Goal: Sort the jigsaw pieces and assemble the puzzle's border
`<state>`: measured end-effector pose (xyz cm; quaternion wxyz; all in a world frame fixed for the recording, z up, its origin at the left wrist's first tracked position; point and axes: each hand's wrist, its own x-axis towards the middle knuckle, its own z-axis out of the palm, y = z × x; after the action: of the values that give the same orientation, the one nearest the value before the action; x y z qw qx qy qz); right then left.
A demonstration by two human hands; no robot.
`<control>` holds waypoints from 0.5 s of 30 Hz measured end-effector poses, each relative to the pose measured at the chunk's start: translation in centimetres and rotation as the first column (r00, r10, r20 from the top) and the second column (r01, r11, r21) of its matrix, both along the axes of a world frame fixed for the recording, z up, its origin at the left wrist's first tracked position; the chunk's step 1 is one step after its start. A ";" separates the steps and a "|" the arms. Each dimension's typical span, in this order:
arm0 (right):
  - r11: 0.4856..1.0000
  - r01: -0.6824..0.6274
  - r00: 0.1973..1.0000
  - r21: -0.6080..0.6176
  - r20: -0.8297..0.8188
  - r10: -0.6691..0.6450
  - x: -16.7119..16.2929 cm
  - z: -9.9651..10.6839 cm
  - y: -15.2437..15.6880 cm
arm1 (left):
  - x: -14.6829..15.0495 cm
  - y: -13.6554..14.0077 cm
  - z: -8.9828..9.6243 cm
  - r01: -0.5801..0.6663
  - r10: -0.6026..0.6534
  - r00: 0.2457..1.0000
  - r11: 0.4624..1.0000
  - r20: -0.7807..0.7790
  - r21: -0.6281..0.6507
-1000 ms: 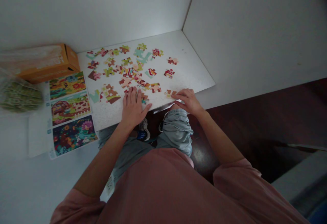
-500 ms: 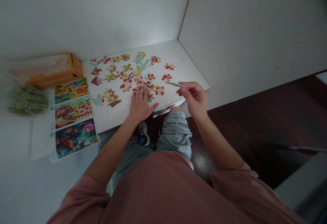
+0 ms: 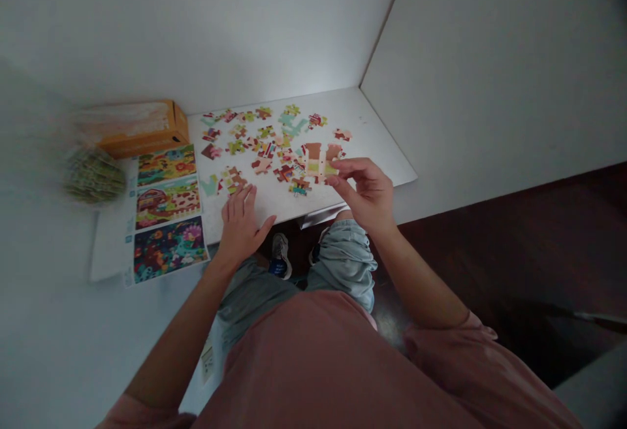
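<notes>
Between the thumb and fingers of my right hand (image 3: 365, 190) is a jigsaw puzzle piece (image 3: 318, 160), brown on top with cream and green below. It is held above the table (image 3: 382, 161), its printed face towards me. My left hand (image 3: 243, 223) lies near the table's front edge with its fingers apart. Its fingertips reach a small joined group of puzzle pieces (image 3: 232, 179); whether they press on it I cannot tell. Many loose pieces in red, green, pink and pale blue are spread over the table, among them a pale blue one (image 3: 295, 125) towards the back.
A picture sheet (image 3: 169, 204) with three colourful scenes lies at the left. Behind it stands an orange box (image 3: 147, 132). A clear bag with a green bundle (image 3: 95, 177) is beside the box. White walls (image 3: 274, 31) rise behind and to the right.
My left hand has shifted left, away from the middle pieces towards the joined group. My right hand has turned the held piece from edge-on to face me. The view has swung slightly left.
</notes>
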<state>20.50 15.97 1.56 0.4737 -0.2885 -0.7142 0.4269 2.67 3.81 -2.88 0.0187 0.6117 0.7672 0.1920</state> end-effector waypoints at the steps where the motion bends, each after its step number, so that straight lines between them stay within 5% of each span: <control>1: 0.999 -0.027 0.999 -0.025 0.025 0.028 -0.6 -0.3 -0.2 | -0.4 -0.8 -0.1 -0.033 0.033 0.999 0.999 0.005 0.008; 9: 0.893 -0.390 0.857 -0.224 0.267 0.441 -8.2 -5.3 -2.7 | -2.9 -5.6 -0.4 -0.292 0.292 0.956 0.955 0.009 0.049; 15: 0.846 -0.529 0.708 0.065 0.584 0.398 -10.6 -6.5 -3.8 | -1.5 -6.2 -0.8 -0.152 0.154 0.988 0.987 0.021 -0.057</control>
<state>9.94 12.13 -4.91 0.1548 -0.1525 -0.9125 0.3467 1.17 -2.36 -3.71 0.0306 0.5478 0.8166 0.1792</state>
